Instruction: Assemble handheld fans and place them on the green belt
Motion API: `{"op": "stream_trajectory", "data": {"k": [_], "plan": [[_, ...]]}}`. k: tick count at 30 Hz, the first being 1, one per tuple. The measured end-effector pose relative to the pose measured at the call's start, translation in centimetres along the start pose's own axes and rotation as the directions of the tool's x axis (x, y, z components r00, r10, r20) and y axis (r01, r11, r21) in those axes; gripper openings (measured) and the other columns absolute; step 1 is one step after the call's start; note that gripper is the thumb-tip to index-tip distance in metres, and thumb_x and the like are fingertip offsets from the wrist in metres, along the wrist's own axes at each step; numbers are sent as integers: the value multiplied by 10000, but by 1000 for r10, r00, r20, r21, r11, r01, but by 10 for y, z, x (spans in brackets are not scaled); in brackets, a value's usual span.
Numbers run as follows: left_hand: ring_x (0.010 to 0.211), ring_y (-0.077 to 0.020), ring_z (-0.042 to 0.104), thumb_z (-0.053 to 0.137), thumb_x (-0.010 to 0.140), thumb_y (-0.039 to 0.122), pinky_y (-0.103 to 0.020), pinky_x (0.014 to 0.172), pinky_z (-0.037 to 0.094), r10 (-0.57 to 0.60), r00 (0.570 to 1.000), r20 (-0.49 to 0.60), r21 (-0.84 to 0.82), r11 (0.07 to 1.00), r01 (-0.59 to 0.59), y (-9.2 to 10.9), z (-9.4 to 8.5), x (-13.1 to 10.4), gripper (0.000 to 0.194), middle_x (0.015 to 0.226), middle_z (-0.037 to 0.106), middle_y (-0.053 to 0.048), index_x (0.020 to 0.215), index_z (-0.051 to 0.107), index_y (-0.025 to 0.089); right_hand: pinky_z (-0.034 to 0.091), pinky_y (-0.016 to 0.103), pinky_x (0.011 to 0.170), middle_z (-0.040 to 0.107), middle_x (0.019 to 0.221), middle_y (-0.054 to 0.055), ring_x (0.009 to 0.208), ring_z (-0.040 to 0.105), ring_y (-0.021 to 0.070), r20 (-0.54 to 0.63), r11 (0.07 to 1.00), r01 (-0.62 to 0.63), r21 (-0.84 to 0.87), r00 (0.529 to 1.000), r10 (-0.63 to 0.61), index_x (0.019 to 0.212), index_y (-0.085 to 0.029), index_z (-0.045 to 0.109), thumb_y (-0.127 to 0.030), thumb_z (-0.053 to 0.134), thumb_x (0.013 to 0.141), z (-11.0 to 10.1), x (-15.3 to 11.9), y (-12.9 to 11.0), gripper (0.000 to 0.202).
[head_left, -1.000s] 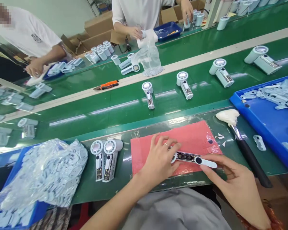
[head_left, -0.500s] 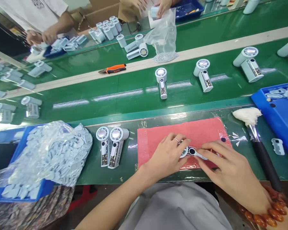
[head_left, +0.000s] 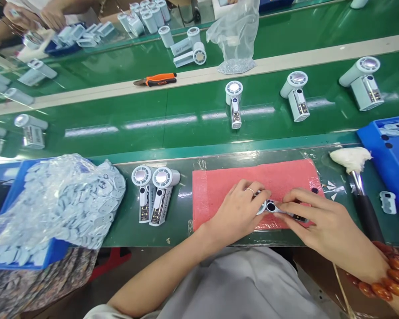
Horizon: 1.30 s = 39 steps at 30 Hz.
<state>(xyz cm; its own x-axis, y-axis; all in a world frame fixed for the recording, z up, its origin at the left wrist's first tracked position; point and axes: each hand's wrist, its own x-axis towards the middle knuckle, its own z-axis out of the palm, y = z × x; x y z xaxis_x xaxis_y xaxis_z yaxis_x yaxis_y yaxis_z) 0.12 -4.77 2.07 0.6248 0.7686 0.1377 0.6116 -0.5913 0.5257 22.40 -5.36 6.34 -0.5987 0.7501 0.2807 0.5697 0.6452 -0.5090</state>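
Observation:
A pale blue handheld fan (head_left: 271, 206) lies on the red mat (head_left: 219, 186) between my hands. My left hand (head_left: 234, 210) is closed around its round head, which is mostly hidden under the fingers. Thumb and fingers of my right hand (head_left: 329, 226) pinch along the handle, beside a pale strip with a black oval. Part of a dark circuit board shows below these fingers. Two similar fans (head_left: 161, 190) with exposed boards lie left of the mat.
At left, a bag of pale blue parts (head_left: 83, 199) sits on a blue tray. A black-handled hammer (head_left: 365, 204) with a wrapped head, a loose cover (head_left: 388, 202) and a blue bin (head_left: 395, 155) are at right. More fans (head_left: 234, 104) and pliers (head_left: 158, 79) lie beyond; a co-worker's hands (head_left: 51, 15) are across.
The view has shifted slightly. My right fingers have moved along the fan's handle, and more of the circuit board shows below them. My left hand keeps its hold on the head.

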Motion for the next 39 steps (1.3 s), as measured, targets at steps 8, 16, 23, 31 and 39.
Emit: {"op": "stream_trajectory", "data": {"k": [8,16,23,31,39], "plan": [[1050,-256,557,576,1097,354,-432,952,591,-5,1000,24,12,1000,5,-2,0,0,246,1262,674,-94,1257,617,171,514,247,701,660,999,25,789,645,102,-16,999,-11,33,1000,12,1032,-202,656,-61,588,1027,5,-2,5,157],[1131,-295,584,623,1047,342,-485,957,583,-27,1000,16,3,1000,27,1,-7,1,336,1327,686,-106,1337,595,175,572,284,805,700,1047,40,921,680,157,-128,992,-112,50,985,117,1077,-215,692,-190,666,1030,14,-13,6,59],[1133,-252,655,596,1077,372,-465,1039,561,-27,999,-17,-65,998,26,5,-16,-1,278,1289,726,-90,1284,649,193,571,358,884,702,1116,39,971,695,190,-126,983,-181,21,975,182,1183,-254,698,-239,678,1028,8,-35,10,157],[1132,-218,663,616,1088,331,-410,1031,532,112,985,-129,-33,993,-117,2,-4,5,197,1184,778,-55,1219,707,214,547,398,921,704,1091,86,961,649,210,-195,988,-91,-124,979,66,1195,-166,655,-90,692,985,20,-43,10,227],[1016,-203,688,625,1087,356,-408,1036,494,123,974,-189,17,992,-122,-1,8,9,188,1050,799,-18,1198,722,240,526,345,762,756,1035,89,858,693,214,-297,931,-128,-341,955,23,1232,-145,639,-50,653,977,32,-41,1,272]]}}
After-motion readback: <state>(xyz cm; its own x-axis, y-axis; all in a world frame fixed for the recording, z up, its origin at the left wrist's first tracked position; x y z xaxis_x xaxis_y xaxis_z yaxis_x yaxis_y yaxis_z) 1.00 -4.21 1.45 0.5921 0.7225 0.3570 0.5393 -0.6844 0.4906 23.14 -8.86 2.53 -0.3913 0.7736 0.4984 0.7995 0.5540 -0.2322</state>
